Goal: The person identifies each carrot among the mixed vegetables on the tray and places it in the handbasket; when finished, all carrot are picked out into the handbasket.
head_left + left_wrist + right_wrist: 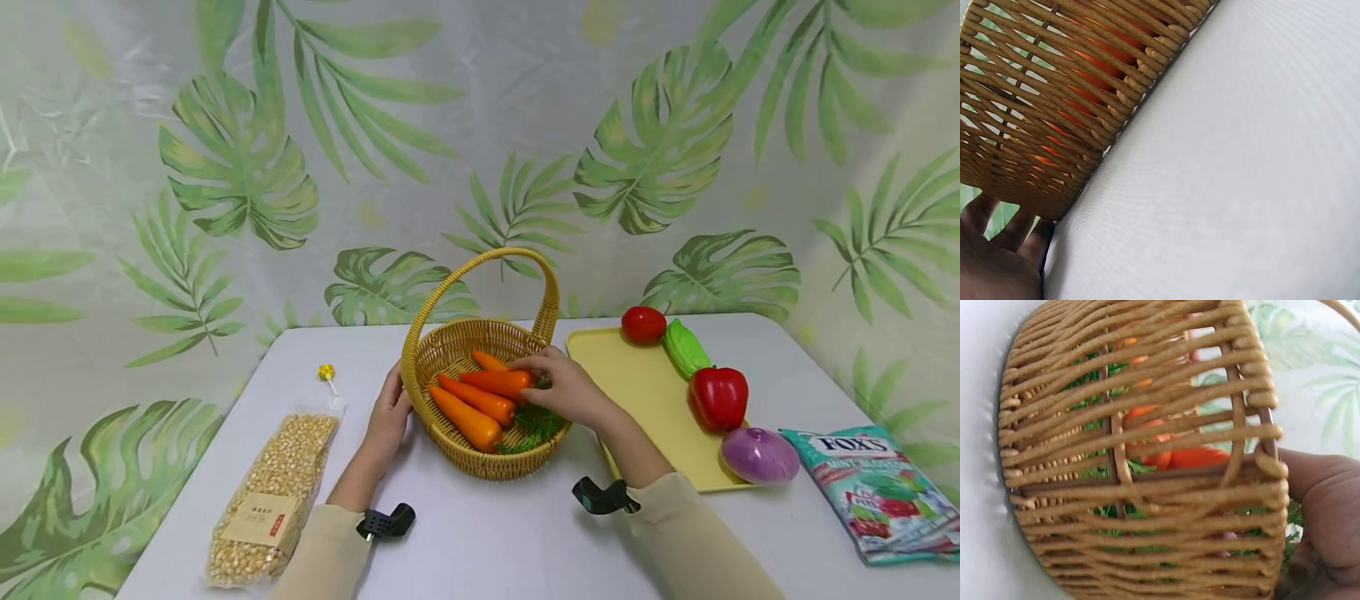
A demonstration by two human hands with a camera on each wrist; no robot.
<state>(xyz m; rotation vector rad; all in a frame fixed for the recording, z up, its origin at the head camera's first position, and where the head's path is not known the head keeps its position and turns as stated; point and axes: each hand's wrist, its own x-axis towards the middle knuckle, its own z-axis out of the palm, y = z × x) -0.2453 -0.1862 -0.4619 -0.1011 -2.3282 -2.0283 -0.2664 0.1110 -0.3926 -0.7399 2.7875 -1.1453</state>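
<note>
A yellow-brown wicker basket (487, 462) with a tall hooped handle stands mid-table. Inside lie several orange carrots (465, 417) with green leafy tops (534, 429). My right hand (566, 387) reaches over the basket's right rim and pinches the thick end of one carrot (491, 382) between thumb and fingers. Through the weave in the right wrist view, orange carrot (1197, 457) shows. My left hand (387, 421) rests against the outside of the basket's left wall. In the left wrist view its fingers (1015, 230) lie fairly straight against the wicker.
Left on the white table are a bag of corn kernels (277, 467) and a yellow lollipop (326, 372). A yellow tray (622, 375) at right bears a tomato (643, 325), a green gourd (686, 348), a red pepper (718, 398) and a purple onion (760, 455). Beside it lies a FOX'S candy bag (877, 492).
</note>
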